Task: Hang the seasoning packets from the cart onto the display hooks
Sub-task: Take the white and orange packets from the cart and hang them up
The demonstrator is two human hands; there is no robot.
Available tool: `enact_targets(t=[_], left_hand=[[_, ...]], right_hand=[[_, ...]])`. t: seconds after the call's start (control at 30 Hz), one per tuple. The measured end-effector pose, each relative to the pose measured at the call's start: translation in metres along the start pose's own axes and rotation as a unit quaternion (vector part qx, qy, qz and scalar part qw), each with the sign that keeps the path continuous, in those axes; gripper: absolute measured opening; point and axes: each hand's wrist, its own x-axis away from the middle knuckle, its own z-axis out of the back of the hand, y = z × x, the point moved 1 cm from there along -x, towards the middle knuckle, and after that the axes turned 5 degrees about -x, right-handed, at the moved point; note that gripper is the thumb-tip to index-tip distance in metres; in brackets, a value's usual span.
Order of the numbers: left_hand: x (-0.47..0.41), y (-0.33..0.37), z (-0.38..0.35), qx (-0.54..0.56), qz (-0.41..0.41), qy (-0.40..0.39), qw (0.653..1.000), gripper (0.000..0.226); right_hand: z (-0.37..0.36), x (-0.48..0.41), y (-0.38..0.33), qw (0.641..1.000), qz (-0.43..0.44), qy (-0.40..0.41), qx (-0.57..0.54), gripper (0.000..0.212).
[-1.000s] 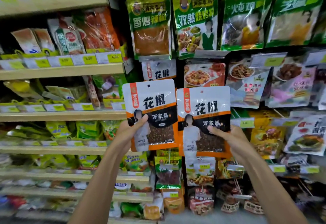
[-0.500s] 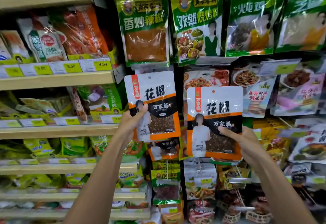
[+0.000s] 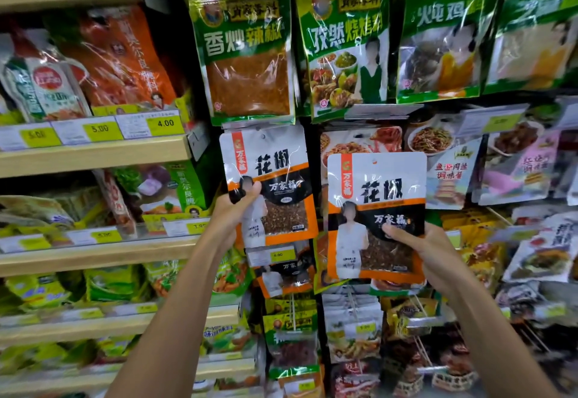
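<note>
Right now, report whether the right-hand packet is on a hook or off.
Off. The peppercorn packet shows an empty hang hole; the right hand grips it low.

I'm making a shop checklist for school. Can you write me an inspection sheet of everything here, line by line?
Surface: no table seen; wooden shelf at left.
Job's things: two white-and-orange peppercorn packets, left packet higher, right packet lower; whether either is hooked, cannot tell.
Clutter: nothing seen.
Hands: left hand grips the left packet's lower left; right hand grips the right packet's lower right.
Cables: nothing seen.
Surroundings: green seasoning bags hang above.
</note>
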Motion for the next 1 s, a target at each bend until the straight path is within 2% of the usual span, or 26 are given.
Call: enact_targets(t=[0.1,0.23,0.37,0.5,0.57,0.7,0.77,0.87,0.93,1.0], left_hand=[[-0.006,-0.007,0.001,0.006,-0.009,-0.006,1.000,0.042],[-0.014,-0.010,0.000,0.002,-0.014,0.019,1.000,0.074],[-0.026,-0.007,-0.006,0.005,-0.013,0.016,1.000,0.081],[-0.038,-0.008,-0.010,0.005,0.037,0.036,0.999,0.116],[-0.037,-0.010,-0.014,-0.018,0.052,0.057,0.997,0.112],[-0.017,-0.017,-0.015,-0.126,0.005,0.105,0.986,0.065],[0.003,-0.019,-0.010,-0.255,-0.034,0.133,0.957,0.049],[0.030,-0.014,0.001,-0.417,-0.086,0.227,0.876,0.041],[0.045,0.004,0.011,-0.455,-0.150,0.287,0.829,0.030],[0.054,0.029,0.024,-0.468,-0.282,0.335,0.768,0.019]], right_hand=[[-0.002,0.000,0.000,1.000,-0.003,-0.001,-0.005,0.041],[-0.006,0.001,-0.001,1.000,-0.003,-0.004,-0.007,0.038],[-0.007,0.002,0.000,1.000,-0.005,-0.009,-0.009,0.035],[-0.006,0.005,0.002,1.000,0.000,-0.008,-0.010,0.035],[-0.006,0.006,0.002,1.000,0.002,-0.010,-0.008,0.035],[-0.012,0.006,-0.002,1.000,0.006,-0.021,-0.008,0.035],[-0.019,0.004,-0.004,0.999,0.011,-0.030,-0.013,0.042],[-0.036,0.000,-0.007,0.999,0.016,-0.048,-0.015,0.058],[-0.051,-0.004,-0.007,0.998,0.011,-0.058,-0.014,0.064],[-0.068,-0.009,-0.007,0.997,0.004,-0.071,-0.013,0.064]])
